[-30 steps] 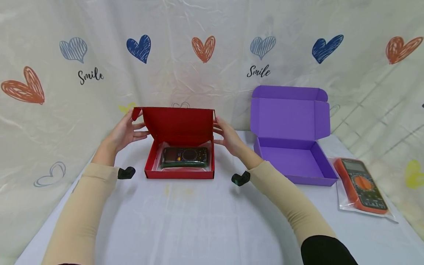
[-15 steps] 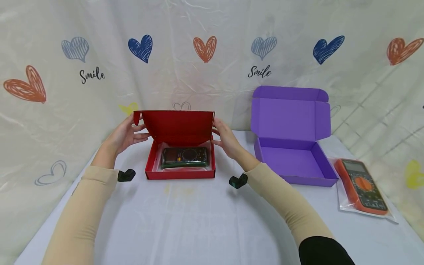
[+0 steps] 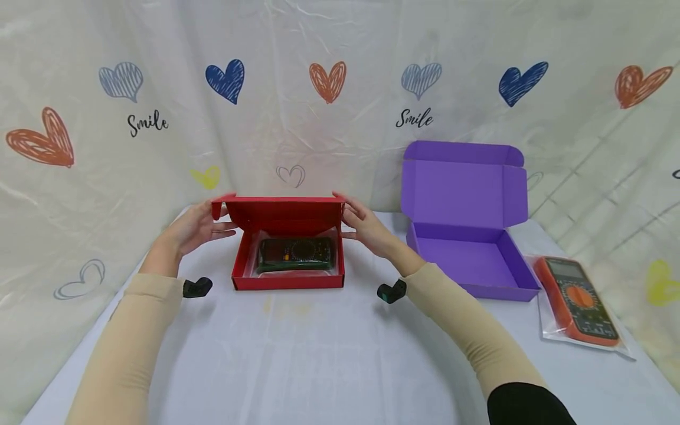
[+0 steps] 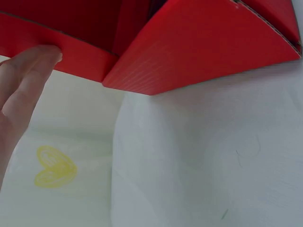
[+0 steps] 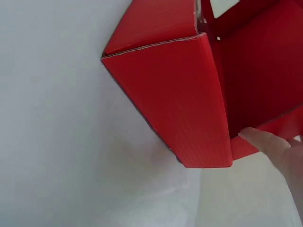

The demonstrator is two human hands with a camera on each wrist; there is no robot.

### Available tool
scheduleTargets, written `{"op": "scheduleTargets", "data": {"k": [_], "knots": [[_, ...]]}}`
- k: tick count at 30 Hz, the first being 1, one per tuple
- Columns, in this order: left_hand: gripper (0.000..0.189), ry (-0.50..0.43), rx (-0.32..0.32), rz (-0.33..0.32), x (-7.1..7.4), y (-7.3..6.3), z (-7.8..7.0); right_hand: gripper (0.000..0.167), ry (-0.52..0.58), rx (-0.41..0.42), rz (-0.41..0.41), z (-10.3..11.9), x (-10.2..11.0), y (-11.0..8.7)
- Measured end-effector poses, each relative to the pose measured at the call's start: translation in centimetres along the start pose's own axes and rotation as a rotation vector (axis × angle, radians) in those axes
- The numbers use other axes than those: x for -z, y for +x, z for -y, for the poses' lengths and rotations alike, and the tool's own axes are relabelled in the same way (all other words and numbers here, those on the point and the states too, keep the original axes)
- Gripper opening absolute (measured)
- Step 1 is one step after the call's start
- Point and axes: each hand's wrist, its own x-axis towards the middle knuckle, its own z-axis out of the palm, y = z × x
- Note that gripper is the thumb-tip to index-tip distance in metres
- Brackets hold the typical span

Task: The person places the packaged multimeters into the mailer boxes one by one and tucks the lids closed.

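A red cardboard box stands on the table with its lid tilted partway down over it. Inside lies a dark multimeter in a clear plastic bag. My left hand is at the lid's left end. In the left wrist view its fingertips press on the red side flap. At the lid's right end is my right hand, one finger reaching along the lid's top corner. The right wrist view has a fingertip at the flap's edge; its other fingers are mostly hidden.
To the right, a purple box stands with its lid raised. Beside it an orange multimeter lies in a clear bag near the table's right side. A white curtain printed with hearts hangs behind the table.
The red lid has come down and forward over the box, with both hands lowering alongside it. The purple box and the orange multimeter have stayed in place.
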Motion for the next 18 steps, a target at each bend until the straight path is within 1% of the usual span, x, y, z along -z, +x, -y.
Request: {"op": "scheduleTargets", "data": {"k": [4, 7, 8, 10, 14, 18], "knots": [[0.039, -0.023, -0.013, 0.023, 0.28, -0.13, 0.49, 0.057, -0.029, -0.015, 0.060, 0.16, 0.44, -0.02], [0.034, -0.044, -0.025, 0.031, 0.33, -0.28, 0.75, 0.056, -0.028, -0.029, 0.077, 0.14, 0.64, -0.12], [0.033, -0.043, -0.029, 0.032, 0.34, -0.30, 0.80, 0.058, -0.022, -0.031, 0.085, 0.11, 0.69, -0.12], [0.034, -0.043, -0.034, 0.039, 0.35, -0.38, 0.84, 0.071, -0.015, -0.028, 0.105, 0.02, 0.79, -0.15], [0.036, -0.034, -0.040, 0.045, 0.32, -0.47, 0.78, 0.106, -0.010, -0.003, 0.158, -0.22, 1.00, -0.15], [0.035, -0.033, -0.051, 0.053, 0.16, -0.49, 0.67, 0.115, -0.009, 0.015, 0.183, -0.31, 0.92, -0.13]]}}
